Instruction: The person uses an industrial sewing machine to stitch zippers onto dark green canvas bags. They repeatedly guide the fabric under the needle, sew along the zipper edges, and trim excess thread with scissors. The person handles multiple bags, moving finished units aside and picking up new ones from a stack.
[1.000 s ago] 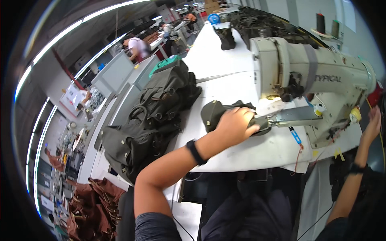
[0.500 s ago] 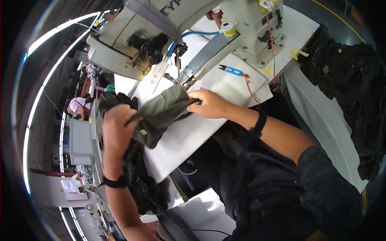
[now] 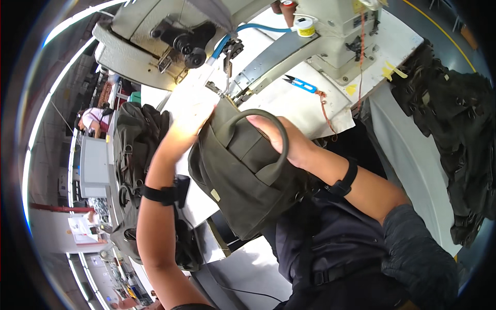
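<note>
A dark olive bag [image 3: 240, 178] with a rounded carry handle [image 3: 283, 150] and a zipper lies bunched before me, its far edge at the needle area [image 3: 227, 93] of a sewing machine. My right hand [image 3: 292, 142] grips the bag by the zipper edge, thumb on top inside the handle loop, the other fingers hidden. My left hand [image 3: 199, 113] is at the bag's far left side, close to the needle. Lamp glare washes out its fingers, so their hold is unclear.
Blue thread snips [image 3: 300, 84] lie right of the needle on the white table [image 3: 289, 103], near a small white-and-yellow container [image 3: 305, 27]. More olive bags [image 3: 135, 139] are heaped at the left; others [image 3: 449, 119] hang at the right. A person [image 3: 94, 120] is far left.
My left hand has moved from the near left of the bag up toward the needle. The bag has been turned and spread toward me, and its handle now shows around my right hand.
</note>
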Motion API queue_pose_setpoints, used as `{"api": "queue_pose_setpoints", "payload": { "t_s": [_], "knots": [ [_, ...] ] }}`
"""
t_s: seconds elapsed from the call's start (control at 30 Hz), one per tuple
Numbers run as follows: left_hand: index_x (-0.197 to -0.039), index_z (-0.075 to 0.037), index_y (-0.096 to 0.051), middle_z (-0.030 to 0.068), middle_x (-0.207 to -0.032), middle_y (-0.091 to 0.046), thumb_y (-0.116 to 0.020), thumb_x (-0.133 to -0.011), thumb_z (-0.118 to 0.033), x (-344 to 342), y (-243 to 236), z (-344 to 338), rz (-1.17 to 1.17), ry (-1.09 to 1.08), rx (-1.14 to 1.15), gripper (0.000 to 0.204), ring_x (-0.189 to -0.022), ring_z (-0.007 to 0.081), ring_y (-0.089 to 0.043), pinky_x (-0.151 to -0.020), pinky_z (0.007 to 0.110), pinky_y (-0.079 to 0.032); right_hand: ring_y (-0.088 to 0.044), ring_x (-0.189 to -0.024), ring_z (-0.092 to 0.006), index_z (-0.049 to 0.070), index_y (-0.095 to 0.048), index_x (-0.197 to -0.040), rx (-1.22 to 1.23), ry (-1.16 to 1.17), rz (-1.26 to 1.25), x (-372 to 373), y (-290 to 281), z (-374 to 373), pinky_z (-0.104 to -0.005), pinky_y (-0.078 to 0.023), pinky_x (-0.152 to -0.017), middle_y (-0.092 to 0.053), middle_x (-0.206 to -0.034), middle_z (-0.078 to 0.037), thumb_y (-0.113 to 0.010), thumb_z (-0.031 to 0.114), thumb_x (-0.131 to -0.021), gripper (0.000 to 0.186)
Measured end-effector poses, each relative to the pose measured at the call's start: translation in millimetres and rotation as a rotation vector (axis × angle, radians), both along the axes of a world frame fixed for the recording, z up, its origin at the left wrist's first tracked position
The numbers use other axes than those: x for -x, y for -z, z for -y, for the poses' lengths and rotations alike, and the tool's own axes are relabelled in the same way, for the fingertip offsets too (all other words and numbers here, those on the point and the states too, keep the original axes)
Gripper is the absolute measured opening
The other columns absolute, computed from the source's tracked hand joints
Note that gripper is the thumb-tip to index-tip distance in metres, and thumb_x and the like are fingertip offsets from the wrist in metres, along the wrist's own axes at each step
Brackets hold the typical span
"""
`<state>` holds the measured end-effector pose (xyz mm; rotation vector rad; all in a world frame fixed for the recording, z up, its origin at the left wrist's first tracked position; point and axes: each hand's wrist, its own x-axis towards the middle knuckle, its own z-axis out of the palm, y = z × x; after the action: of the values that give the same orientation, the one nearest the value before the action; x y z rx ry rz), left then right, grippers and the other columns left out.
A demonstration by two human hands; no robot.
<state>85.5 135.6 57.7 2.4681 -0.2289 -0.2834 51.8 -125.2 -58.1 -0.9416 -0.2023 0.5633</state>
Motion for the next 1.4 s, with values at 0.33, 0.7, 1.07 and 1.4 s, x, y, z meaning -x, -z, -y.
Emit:
{"api": "queue_pose_setpoints", "payload": {
  "t_s": [0.33,0.7,1.07,1.4],
  "knots": [
    [-0.107,0.001,-0.074,0.001,-0.101,-0.071,-0.069,-0.102,-0.022,8.3,32.1,46.1,0.042,-0.184,0.464,0.024,-0.092,0.01,-0.062,-0.088,0.027,-0.05,-0.035,-0.07,-0.0025,0.002,-0.069,-0.092,0.249,0.185,0.255,12.2,-8.4,1.9,-0.0263,-0.029,-0.062,-0.045,-0.074,0.01,-0.065,0.033,-0.107,0.036],
    [-0.119,0.0,-0.074,0.002,-0.112,-0.07,-0.07,-0.102,-0.018,1.2,42.3,40.9,-0.182,-0.239,0.791,0.025,-0.097,0.0092,-0.061,-0.09,0.027,-0.049,-0.033,-0.062,-0.0008,0.005,-0.066,-0.074,0.1,0.261,0.005,28.5,-23.0,-1.6,-0.0251,-0.026,-0.055,-0.043,-0.066,0.012,-0.074,0.024,-0.103,0.035],
    [-0.133,0.002,-0.068,0.0067,-0.127,-0.071,-0.069,-0.102,-0.014,-13.9,59.7,22.5,-0.175,-0.179,0.954,0.035,-0.116,0.0142,-0.064,-0.105,0.031,-0.049,-0.033,-0.062,-0.001,0.001,-0.061,-0.073,0.32,0.244,0.174,26.1,-42.5,4.6,-0.0257,-0.026,-0.053,-0.041,-0.064,0.01,-0.072,0.018,-0.103,0.036],
    [-0.137,0.004,-0.066,0.0089,-0.13,-0.072,-0.063,-0.104,-0.013,-41.5,59.2,8.2,-0.061,-0.072,0.916,0.037,-0.119,0.0162,-0.066,-0.109,0.031,-0.048,-0.029,-0.062,-0.002,0.004,-0.049,-0.066,0.224,0.347,0.212,3.4,-30.6,-15.5,-0.0276,-0.022,-0.054,-0.035,-0.064,0.011,-0.071,0.015,-0.102,0.044]
  ]
}}
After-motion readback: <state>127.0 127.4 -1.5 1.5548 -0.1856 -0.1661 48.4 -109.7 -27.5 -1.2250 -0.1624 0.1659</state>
